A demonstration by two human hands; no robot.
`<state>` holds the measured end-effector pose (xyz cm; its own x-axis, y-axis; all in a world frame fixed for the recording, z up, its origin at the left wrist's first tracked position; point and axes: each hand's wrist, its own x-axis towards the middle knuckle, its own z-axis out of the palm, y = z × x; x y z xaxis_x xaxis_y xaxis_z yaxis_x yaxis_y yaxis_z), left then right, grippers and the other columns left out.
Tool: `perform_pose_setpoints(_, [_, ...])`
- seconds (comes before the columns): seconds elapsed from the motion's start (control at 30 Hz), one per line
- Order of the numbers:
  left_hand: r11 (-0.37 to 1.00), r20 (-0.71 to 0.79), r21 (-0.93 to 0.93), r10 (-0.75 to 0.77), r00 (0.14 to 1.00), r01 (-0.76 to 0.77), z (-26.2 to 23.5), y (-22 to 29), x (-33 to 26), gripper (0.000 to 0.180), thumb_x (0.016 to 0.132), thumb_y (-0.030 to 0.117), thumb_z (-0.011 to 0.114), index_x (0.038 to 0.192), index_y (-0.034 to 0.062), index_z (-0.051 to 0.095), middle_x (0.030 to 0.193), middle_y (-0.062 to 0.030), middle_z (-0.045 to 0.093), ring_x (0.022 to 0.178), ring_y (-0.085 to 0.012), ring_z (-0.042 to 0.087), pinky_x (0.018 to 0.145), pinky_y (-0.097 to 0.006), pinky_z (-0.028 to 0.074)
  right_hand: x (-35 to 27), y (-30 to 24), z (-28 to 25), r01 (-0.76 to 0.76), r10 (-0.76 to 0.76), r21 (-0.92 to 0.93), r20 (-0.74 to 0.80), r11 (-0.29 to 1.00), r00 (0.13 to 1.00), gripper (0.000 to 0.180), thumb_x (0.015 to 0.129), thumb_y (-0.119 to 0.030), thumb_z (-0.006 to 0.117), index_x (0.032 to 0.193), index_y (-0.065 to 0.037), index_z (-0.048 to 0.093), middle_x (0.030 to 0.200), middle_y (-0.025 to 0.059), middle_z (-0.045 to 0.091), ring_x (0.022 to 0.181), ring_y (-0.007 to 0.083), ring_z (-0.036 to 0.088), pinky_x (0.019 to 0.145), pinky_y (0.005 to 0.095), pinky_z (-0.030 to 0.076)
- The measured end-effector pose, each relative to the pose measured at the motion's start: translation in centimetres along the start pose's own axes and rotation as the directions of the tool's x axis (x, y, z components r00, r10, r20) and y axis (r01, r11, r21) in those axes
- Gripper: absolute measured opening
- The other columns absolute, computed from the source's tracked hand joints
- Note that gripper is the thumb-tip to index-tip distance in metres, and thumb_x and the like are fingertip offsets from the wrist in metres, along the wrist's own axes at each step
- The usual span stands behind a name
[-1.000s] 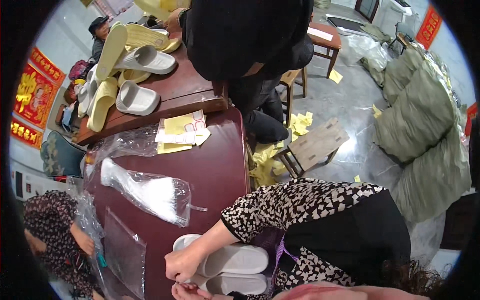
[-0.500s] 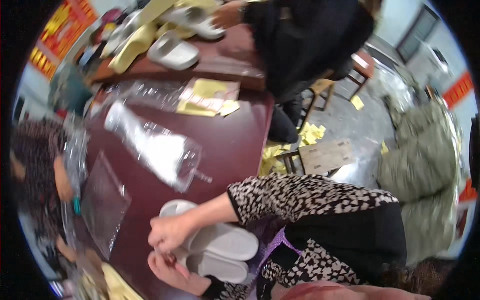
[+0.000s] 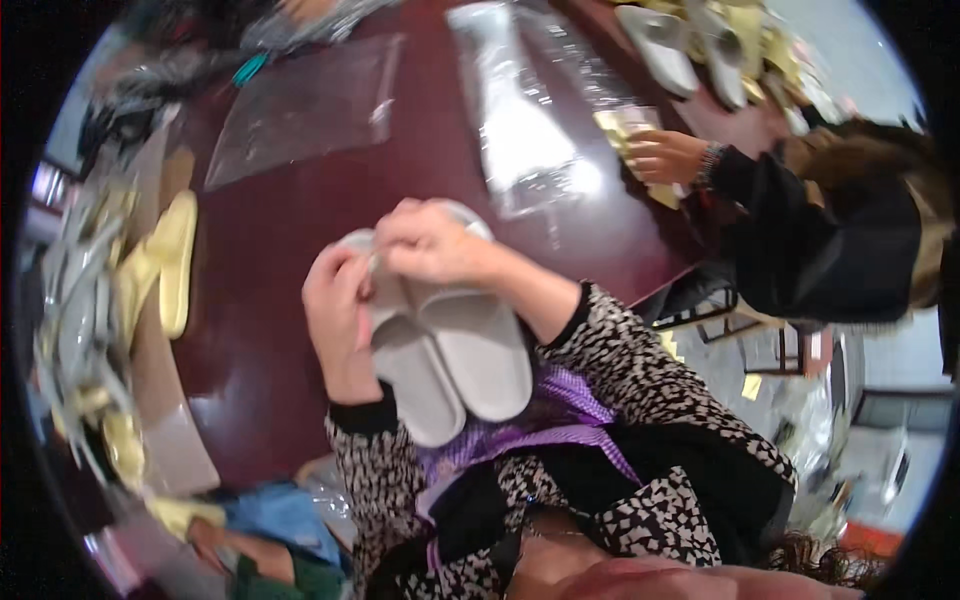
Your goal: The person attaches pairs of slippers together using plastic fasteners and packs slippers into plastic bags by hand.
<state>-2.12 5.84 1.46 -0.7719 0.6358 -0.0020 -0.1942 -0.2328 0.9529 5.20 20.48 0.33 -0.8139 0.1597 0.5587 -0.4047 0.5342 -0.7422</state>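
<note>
A pair of pale grey slide sandals (image 3: pixel 480 355) lies side by side at the near edge of the dark red table, heels toward me. My left hand (image 3: pixel 338 300) is closed at the outer side of the left sandal, its thumb along the strap and its fingers curled at the toe. Over the toe end of the pair, my right hand (image 3: pixel 430 242) is closed, with fingertips pinched together close to the left fingers. Both hands cover the fronts of the sandals. Whatever lies between the right fingertips is hidden.
A clear plastic bag with white contents (image 3: pixel 525 140) lies beyond my hands, and a flat clear bag (image 3: pixel 305 110) to its left. Yellow sandals (image 3: pixel 178 265) stand by cardboard on the left. At right, a co-worker's hand (image 3: pixel 665 157) touches yellow paper; more sandals (image 3: pixel 660 50) lie behind.
My view has turned, so the table's far side and the co-worker appear further right. Both hands stay closed at the toe end of the grey sandals.
</note>
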Motion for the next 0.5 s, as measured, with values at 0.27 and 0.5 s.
perform_pose_setpoints(0.27, [0.979, 0.044, -0.199, -0.026, 0.999, 0.034, -2.0, -1.2, -1.3, 0.006, 0.080, -0.002, 0.059, 0.083, 0.0023, 0.062, 0.074, 0.0020, 0.058, 0.058, -0.0020, 0.043, 0.053, -0.017, 0.034, -0.8, -1.3, 1.5, -0.132, 0.125, 0.106, 0.068, 0.986, 0.990, 0.008, 0.076, -0.004, 0.056, 0.078, 0.000, 0.063, 0.073, 0.0064, 0.062, 0.071, 0.0153, 0.056, 0.065, 0.0282, 0.046])
perform_pose_setpoints(0.5, [0.976, 0.047, -0.216, -0.002, 0.999, 0.012, -1.4, -1.9, -1.4, 0.005, 0.082, -0.001, 0.059, 0.084, 0.0021, 0.063, 0.073, 0.0026, 0.058, 0.058, -0.0015, 0.044, 0.053, -0.017, 0.034, -1.2, -1.6, 1.5, -0.266, 0.263, 0.119, 0.036, 0.957, 0.964, 0.008, 0.078, -0.005, 0.057, 0.078, 0.000, 0.063, 0.074, 0.0043, 0.062, 0.071, 0.0126, 0.054, 0.067, 0.0266, 0.044])
